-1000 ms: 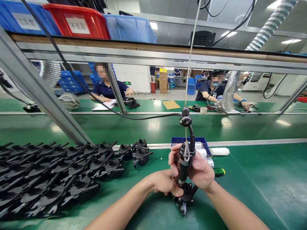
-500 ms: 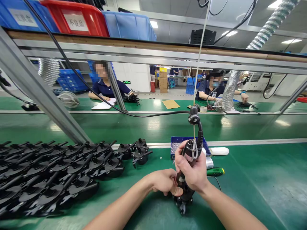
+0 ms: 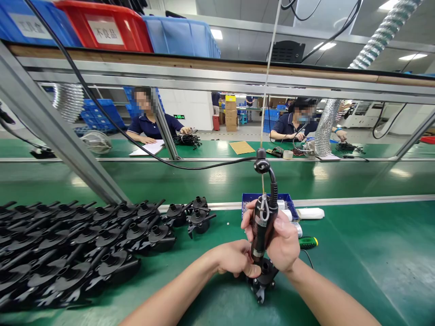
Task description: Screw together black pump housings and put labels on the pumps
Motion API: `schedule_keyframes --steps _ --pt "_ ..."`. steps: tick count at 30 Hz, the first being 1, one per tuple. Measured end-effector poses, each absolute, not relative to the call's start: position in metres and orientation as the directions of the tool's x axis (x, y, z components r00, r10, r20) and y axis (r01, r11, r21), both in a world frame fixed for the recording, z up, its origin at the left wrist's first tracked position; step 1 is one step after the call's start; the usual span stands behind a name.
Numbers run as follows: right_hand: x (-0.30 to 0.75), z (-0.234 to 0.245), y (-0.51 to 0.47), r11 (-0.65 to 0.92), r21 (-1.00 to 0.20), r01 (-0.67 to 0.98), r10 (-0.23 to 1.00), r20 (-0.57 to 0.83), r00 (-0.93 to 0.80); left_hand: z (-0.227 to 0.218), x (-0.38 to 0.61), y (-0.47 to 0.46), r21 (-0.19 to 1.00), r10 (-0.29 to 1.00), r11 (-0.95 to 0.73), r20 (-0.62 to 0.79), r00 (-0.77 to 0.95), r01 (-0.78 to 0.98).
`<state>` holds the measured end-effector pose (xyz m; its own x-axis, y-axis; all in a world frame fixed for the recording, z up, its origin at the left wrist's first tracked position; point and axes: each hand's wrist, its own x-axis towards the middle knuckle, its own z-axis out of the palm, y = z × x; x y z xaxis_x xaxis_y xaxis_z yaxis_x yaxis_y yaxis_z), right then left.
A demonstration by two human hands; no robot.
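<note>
My right hand [image 3: 283,237] is closed round a black electric screwdriver [image 3: 261,233], which hangs nearly upright from a cord with a metal hook. Its lower end is down at a black plastic part [image 3: 267,276] on the green bench. My left hand [image 3: 236,259] is closed at the left side of this part, with the thumb beside the screwdriver's lower end. The screwdriver's tip and the left fingertips are hidden. Several similar black plastic parts [image 3: 110,262] stand in rows to the left.
Behind my right hand is a blue tray [image 3: 249,197] with small metal pieces. White rolls [image 3: 311,213] and a green screwdriver [image 3: 307,242] lie to its right. A metal post [image 3: 68,122] rises at the left. Two people sit across the bench.
The electric screwdriver has shifted left and become more upright at its top. My right hand has rolled its grip round it. The left hand and the part have hardly moved.
</note>
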<state>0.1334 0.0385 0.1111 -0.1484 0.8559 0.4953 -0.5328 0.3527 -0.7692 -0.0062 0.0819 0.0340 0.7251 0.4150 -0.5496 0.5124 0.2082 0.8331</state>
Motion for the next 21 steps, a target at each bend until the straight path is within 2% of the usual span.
schedule_keyframes --steps 4,10,21 --pt "0.134 0.107 0.042 0.408 -0.763 -0.501 0.830 0.539 -0.145 0.032 -0.005 0.082 0.832 0.424 0.202 -0.550 0.720 0.517" --pt "0.135 0.107 0.041 0.472 -0.843 -0.258 0.859 0.506 -0.082 0.024 -0.008 0.087 0.818 0.390 0.160 -0.567 0.726 0.553" --pt "0.135 0.111 0.041 0.431 -0.868 -0.247 0.874 0.469 -0.124 0.028 -0.006 0.083 0.861 0.420 0.174 -0.504 0.754 0.478"
